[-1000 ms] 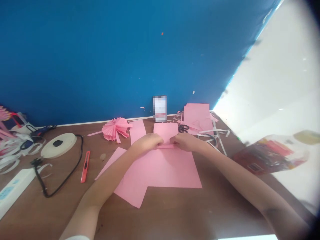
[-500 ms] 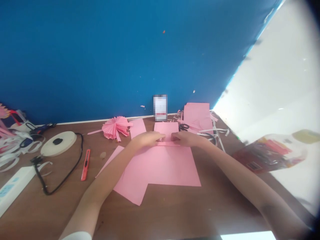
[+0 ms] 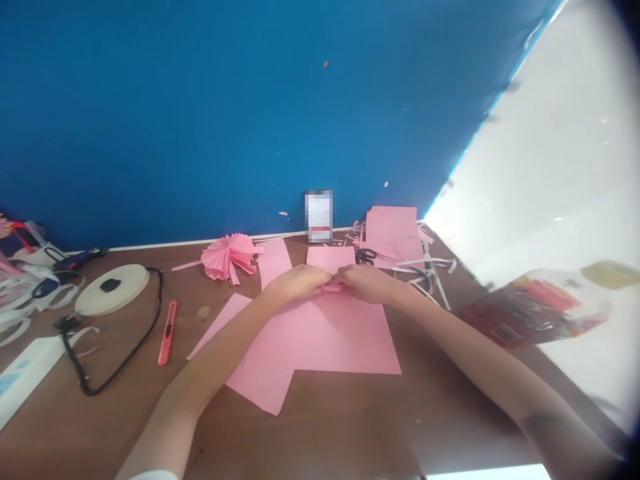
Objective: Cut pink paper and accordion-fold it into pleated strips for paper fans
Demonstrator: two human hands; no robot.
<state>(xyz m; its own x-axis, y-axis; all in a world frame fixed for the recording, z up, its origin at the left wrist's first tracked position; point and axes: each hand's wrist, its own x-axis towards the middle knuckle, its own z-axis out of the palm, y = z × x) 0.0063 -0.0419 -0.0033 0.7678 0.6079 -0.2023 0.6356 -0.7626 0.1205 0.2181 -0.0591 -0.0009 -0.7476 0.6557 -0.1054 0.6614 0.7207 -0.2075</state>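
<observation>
A small pink paper sheet [image 3: 331, 256] has a narrow folded strip along its near edge. My left hand [image 3: 306, 281] pinches that fold from the left, fingers closed. From the right, my right hand [image 3: 361, 281] grips the same fold, its fingertips almost touching those of the left. Under both hands lie larger pink sheets [image 3: 330, 340], overlapping on the brown table. Black-handled scissors [image 3: 367, 255] lie just beyond my right hand. The fingertips partly hide the fold.
Left of my arm lie a red utility knife [image 3: 168, 333], a round white disc [image 3: 113, 290] with a black cable and a white power strip [image 3: 30, 373]. A pleated pink paper rosette [image 3: 230, 257] and a propped phone [image 3: 319, 217] stand near the blue wall. Paper scraps lie right.
My hands have drawn closer together along the fold, the right one moving left. The view has shifted slightly.
</observation>
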